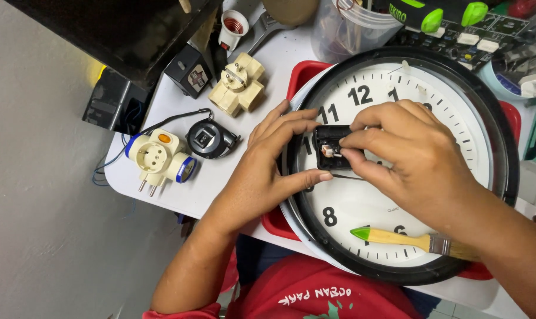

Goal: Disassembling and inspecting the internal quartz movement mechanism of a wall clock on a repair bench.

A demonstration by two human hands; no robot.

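At frame centre, over the wall clock [398, 165], our left hand [268, 171] and right hand [410, 159] pinch a small black clock mechanism [330, 147], fingers closed on its edges. We judge it light, rigid and fragile; grip the casing sides, not the exposed parts.

A white table [268, 65] carries a red tray [303, 74], a cream multi-plug [238, 84], a white-and-blue adapter [160, 158], a round black part [209, 139], a black cube adapter [188, 71], a lamp socket [231, 26], a clear plastic cup [345, 26] and a circuit board [457, 44].
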